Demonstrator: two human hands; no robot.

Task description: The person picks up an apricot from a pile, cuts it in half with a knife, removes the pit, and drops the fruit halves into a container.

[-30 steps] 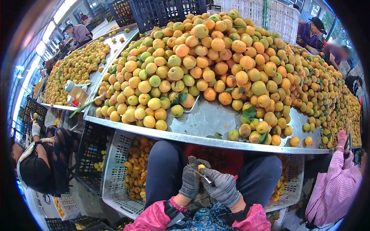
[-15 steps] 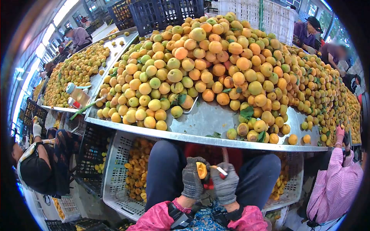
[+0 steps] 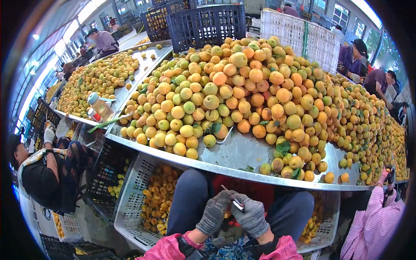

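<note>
My left hand (image 3: 213, 213), in a grey glove, has its fingers curled in front of my lap, close against the other hand. A bit of orange fruit (image 3: 227, 213) shows low between the two hands. My right hand (image 3: 250, 214), also gloved, is closed round a small tool (image 3: 238, 204) with a pale, shiny part. A thin brown piece sticks up between the hands. Beyond them a large heap of yellow-orange fruit (image 3: 255, 86) lies on the metal table (image 3: 225, 154).
A white crate (image 3: 125, 203) of halved fruit stands left of my knees, beside a black crate (image 3: 104, 173). One co-worker (image 3: 41, 177) sits at the left, another in a pink checked shirt (image 3: 372, 225) at the right. A bottle (image 3: 99, 106) stands on the left table edge.
The view has tilted up, so the table sits lower in it. My hands have come together, and the fruit half that showed openly in my left hand is now mostly hidden.
</note>
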